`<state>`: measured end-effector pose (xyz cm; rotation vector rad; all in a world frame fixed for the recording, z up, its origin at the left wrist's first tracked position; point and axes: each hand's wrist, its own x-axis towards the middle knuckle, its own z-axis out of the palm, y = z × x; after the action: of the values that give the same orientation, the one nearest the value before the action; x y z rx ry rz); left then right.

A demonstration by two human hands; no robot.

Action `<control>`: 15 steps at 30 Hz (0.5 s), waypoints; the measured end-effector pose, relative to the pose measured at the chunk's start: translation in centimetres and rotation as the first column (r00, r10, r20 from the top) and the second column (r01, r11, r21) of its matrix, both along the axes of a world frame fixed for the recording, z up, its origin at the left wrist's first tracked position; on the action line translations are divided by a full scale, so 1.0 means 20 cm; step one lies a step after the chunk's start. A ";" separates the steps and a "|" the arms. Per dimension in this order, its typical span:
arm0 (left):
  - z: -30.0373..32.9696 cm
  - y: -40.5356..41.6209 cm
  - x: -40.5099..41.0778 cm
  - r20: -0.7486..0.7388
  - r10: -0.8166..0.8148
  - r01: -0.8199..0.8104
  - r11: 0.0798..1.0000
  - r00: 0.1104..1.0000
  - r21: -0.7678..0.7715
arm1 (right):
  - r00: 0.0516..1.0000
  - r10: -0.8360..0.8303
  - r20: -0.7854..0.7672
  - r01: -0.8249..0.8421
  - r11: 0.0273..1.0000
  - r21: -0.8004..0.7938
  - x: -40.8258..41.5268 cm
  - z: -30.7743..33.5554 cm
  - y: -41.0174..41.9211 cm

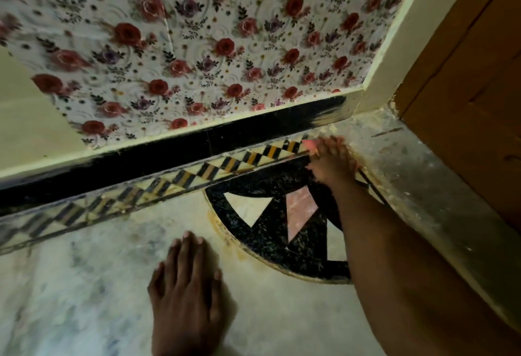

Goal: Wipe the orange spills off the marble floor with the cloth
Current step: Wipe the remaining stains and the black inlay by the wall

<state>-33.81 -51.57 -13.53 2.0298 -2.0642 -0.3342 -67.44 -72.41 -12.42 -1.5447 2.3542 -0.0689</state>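
Note:
My right hand [331, 162] reaches far forward to the corner of the marble floor [84, 285] and presses a small pink cloth [310, 145] onto the checkered border strip [197, 171]; most of the cloth is hidden under the fingers. An orange-yellow stain [225, 231] runs along the left edge of the black half-round inlay [270, 231]. My left hand [187, 291] lies flat, palm down, fingers together, on the pale marble in front of the inlay, holding nothing.
A black skirting band [169, 147] runs under a rose-patterned wall covering [197, 45]. A dusty grey threshold [417, 175] and a brown wooden door [465, 79] close off the right side. My right forearm crosses the inlay.

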 end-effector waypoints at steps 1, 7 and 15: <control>0.01 0.00 -0.01 -0.006 0.007 -0.007 1.000 1.000 -0.002 | 0.989 -0.138 0.056 0.136 0.990 0.038 0.05 0.02 -0.07; 0.00 -0.01 0.00 0.017 -0.007 0.007 1.000 1.000 0.011 | 0.978 0.082 0.189 -0.061 0.991 -0.116 0.84 0.07 0.04; -0.04 0.00 0.02 0.035 -0.030 0.030 0.999 0.999 -0.024 | 0.805 0.592 -0.030 -0.580 0.776 -0.246 0.76 -0.04 0.17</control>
<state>-33.37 -51.48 -14.39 2.0064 -2.1107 -0.2796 -52.18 -68.94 -13.26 -2.3044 1.7644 -0.2545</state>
